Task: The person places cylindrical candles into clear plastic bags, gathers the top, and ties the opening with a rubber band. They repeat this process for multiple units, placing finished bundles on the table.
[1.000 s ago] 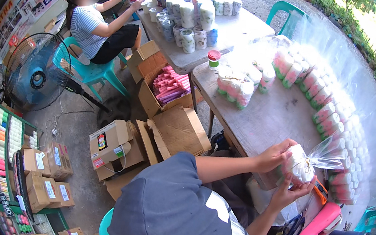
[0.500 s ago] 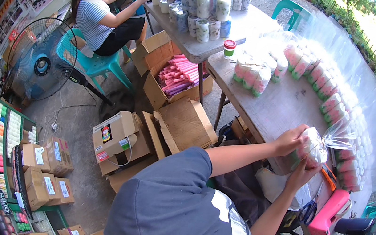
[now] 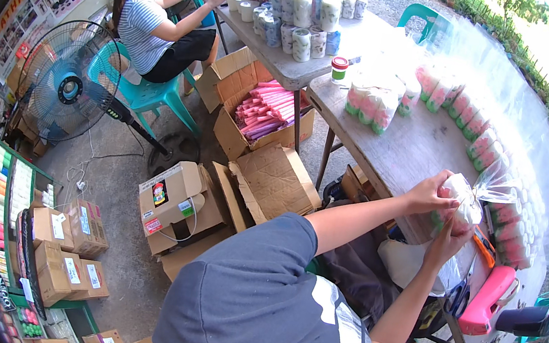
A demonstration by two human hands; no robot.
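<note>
1. Left hand (image 3: 436,196) and right hand (image 3: 450,240) pinch the bagged candle bundle (image 3: 464,205) between them, over the table's (image 3: 410,152) near part;
2. its tied neck (image 3: 477,192) points right, away from the left hand; the right hand holds its near side.

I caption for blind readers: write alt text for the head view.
A person's left hand and right hand hold a tied, clear-wrapped bundle at a table. Similar white, pink and green bundles line its far edge; scissors lie nearby.
</note>
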